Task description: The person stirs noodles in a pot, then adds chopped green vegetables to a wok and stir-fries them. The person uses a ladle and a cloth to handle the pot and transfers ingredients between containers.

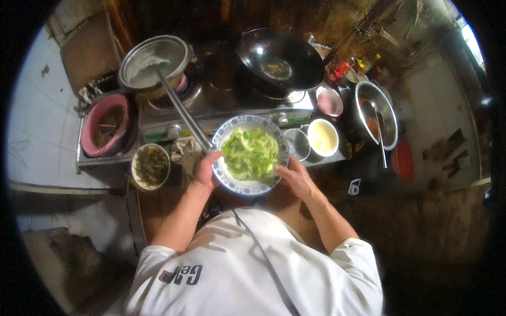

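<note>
A blue-and-white patterned bowl (250,189) is held between my two hands in front of my body. Chopped green vegetables (250,152) lie in it. At the bowl's left rim is my left hand (206,170), its thumb by the edge; the end of a long metal handle (185,114) meets this spot, and whether the hand also grips it is unclear. My right hand (294,177) holds the right rim, thumb over the edge and fingers partly hidden. The handle runs up to a wide metal-rimmed vessel (125,81) above the left burner.
A black wok (304,67) sits on the right of the gas stove (237,115). Right of my hands are a glass bowl (297,144), a bowl with yellow contents (323,137) and a metal basin (391,118). Leftward are a bowl of dark food (151,166) and a pink basin (89,134).
</note>
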A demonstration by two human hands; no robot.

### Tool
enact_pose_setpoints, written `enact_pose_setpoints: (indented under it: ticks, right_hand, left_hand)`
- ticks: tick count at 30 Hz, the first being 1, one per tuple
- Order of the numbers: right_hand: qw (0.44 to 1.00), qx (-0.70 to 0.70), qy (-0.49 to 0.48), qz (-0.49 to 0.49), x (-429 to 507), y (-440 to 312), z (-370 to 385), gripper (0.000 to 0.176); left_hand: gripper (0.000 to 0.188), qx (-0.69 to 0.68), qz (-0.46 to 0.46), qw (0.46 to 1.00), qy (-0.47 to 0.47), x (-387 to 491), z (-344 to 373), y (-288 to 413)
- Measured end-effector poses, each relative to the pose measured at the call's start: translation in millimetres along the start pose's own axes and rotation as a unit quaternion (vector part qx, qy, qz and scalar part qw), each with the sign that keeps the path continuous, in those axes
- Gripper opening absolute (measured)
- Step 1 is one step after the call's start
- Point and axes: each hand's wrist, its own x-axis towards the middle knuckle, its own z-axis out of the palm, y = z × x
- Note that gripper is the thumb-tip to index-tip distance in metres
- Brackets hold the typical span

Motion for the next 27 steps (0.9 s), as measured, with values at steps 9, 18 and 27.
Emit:
enact_pose_setpoints:
  ticks: [9,18,27]
  right_hand:
    - [0.710,-0.606,-0.019,-0.358,-12.1,-62.2,30.8,0.106]
    - [0.714,-0.621,-0.003,-0.324,9.3,-35.1,57.6,0.075]
    - [0.854,-0.447,0.021,-0.267,23.1,-53.4,52.8,0.043]
  left_hand:
    - [0.044,-0.024,-0.062,0.997,-0.034,-2.6,18.8,0.2]
    - [0.045,0.044,-0.094,0.993,-0.054,-15.5,31.2,5.8]
    - [0.047,0.041,-0.138,0.989,-0.037,-10.0,30.0,17.5]
